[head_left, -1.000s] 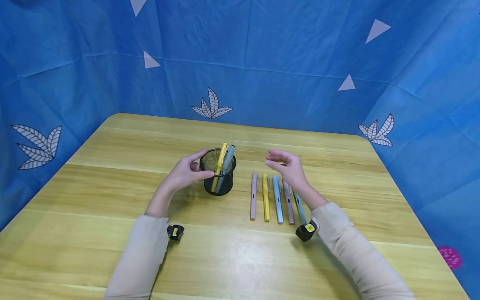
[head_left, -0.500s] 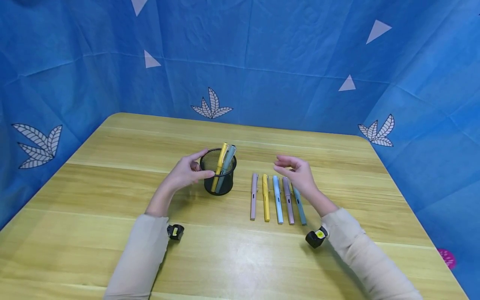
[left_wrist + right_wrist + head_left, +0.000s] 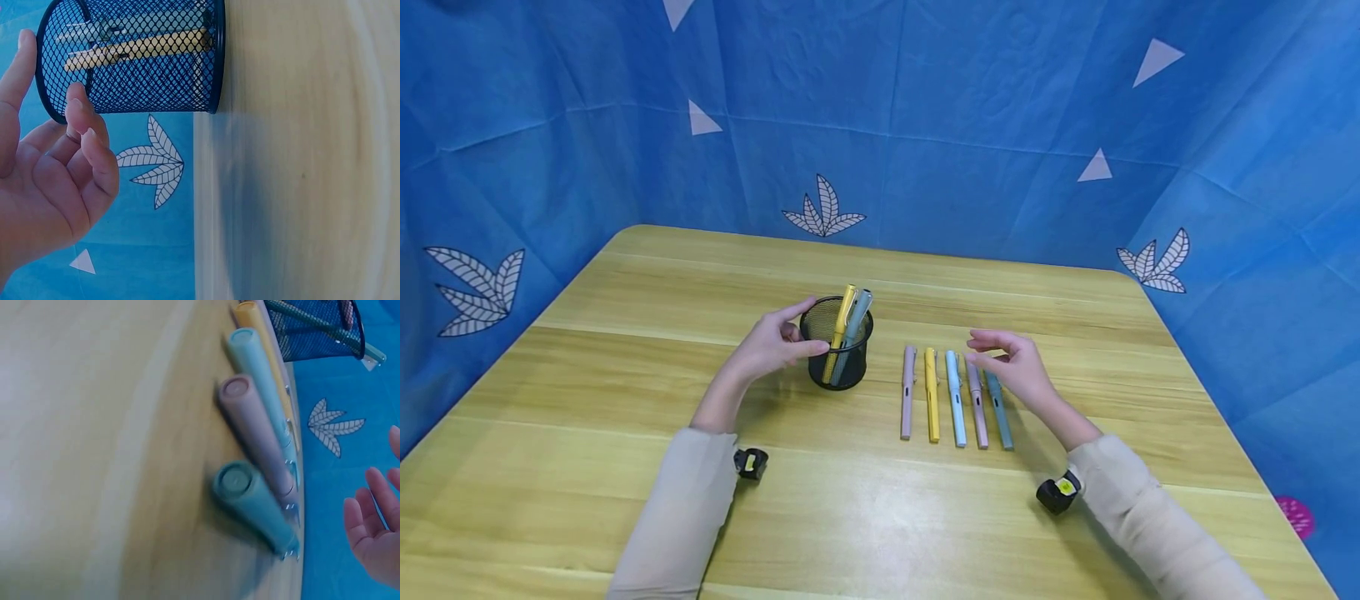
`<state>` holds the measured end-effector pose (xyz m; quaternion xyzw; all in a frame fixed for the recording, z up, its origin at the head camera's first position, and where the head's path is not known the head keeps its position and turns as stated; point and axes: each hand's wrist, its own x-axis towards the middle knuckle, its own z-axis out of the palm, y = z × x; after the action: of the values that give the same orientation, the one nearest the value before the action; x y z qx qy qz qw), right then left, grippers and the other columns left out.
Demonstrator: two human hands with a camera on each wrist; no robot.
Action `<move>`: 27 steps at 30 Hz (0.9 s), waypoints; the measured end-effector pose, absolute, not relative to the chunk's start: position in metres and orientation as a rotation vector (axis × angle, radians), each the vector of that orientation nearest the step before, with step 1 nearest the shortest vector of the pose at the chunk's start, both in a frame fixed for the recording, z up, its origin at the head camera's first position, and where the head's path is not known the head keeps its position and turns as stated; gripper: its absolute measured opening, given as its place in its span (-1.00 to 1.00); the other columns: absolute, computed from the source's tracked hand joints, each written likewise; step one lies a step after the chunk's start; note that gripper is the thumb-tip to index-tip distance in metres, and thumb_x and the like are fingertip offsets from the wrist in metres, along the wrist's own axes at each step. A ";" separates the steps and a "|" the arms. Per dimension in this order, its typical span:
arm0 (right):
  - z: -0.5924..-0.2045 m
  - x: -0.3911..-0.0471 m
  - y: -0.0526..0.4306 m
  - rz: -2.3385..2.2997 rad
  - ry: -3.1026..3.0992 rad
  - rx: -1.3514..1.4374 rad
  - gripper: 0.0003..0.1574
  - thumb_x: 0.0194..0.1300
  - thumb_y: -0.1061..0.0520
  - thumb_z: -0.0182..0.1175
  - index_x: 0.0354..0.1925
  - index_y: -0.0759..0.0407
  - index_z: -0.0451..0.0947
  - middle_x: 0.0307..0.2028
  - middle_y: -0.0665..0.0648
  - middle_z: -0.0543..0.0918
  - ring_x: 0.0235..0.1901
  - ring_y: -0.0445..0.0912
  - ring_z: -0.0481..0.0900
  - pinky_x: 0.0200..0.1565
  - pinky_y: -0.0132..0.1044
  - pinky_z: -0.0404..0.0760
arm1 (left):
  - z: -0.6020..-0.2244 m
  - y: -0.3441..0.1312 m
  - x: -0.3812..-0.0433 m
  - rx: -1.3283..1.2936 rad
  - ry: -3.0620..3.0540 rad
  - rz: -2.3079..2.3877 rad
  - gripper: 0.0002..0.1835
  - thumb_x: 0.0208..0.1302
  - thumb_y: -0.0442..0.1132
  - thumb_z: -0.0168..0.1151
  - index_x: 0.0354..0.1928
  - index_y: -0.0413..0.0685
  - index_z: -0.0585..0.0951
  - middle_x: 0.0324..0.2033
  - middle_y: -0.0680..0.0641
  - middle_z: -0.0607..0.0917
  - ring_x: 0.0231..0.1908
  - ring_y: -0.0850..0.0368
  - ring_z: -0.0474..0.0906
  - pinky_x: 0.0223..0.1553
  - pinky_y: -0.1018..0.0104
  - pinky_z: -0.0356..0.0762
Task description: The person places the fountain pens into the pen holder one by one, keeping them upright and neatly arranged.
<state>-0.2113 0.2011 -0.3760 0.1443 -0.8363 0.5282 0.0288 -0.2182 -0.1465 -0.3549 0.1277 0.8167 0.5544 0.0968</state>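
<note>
My left hand (image 3: pixel 766 346) holds a black mesh pen holder (image 3: pixel 856 368) by its rim, thumb at the near side and index finger at the far side. A yellow pen (image 3: pixel 845 312) and a grey-teal pen (image 3: pixel 859 315) lean inside it, clips up. My right hand (image 3: pixel 1021 365) hovers over the cap ends of a row of pens, fingers loosely bent and nothing between them. From left to right lie a lilac pen (image 3: pixel 907 400), a yellow pen (image 3: pixel 932 404), a light blue pen (image 3: pixel 957 407), a purple pen (image 3: pixel 978 410) and a teal pen (image 3: pixel 1001 417).
The pens and holder stand on a light wooden table (image 3: pixel 865 517). A blue cloth (image 3: pixel 880 108) with leaf and triangle prints hangs behind the table and along both sides. Each wrist carries a small black camera.
My right hand has moved right and a little toward me, from beside the holder to above the right end of the pen row. The left hand, holder and pens have stayed put.
</note>
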 end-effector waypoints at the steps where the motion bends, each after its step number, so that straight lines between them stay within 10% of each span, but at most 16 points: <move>1: -0.377 -0.211 0.203 1.622 -2.594 0.440 -0.50 0.15 0.21 0.21 0.02 0.46 0.42 -0.13 0.33 0.55 -0.12 0.05 0.49 -0.26 -0.46 0.48 | -0.355 -0.147 -0.218 0.381 2.419 1.640 -0.16 0.05 -0.19 0.32 0.35 -0.03 0.10 -0.70 -0.01 0.31 -0.69 0.18 0.23 -0.62 0.34 0.31; 12: -0.385 -0.206 0.226 1.637 -2.657 0.569 -0.35 0.04 0.32 0.28 0.09 0.50 0.31 0.03 0.43 0.40 0.01 0.23 0.35 -0.10 -0.21 0.47 | -0.356 -0.146 -0.219 0.382 2.410 1.638 -0.16 0.06 -0.19 0.31 0.35 -0.01 0.10 -0.71 -0.01 0.29 -0.70 0.18 0.22 -0.62 0.32 0.32; 27: -0.404 -0.214 0.260 1.454 -2.855 1.086 0.41 -0.27 0.21 0.48 0.35 0.33 -0.24 0.32 0.39 -0.24 0.27 0.27 -0.27 0.14 0.24 -0.14 | -0.357 -0.147 -0.220 0.365 2.406 1.644 -0.18 0.06 -0.18 0.31 0.35 0.08 0.12 -0.69 -0.01 0.31 -0.69 0.18 0.24 -0.59 0.28 0.36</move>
<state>-0.2137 0.2595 -0.4044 0.3187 -0.8378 0.4265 -0.1205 -0.2199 -0.1471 -0.3570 0.1235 0.8149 0.5569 0.1023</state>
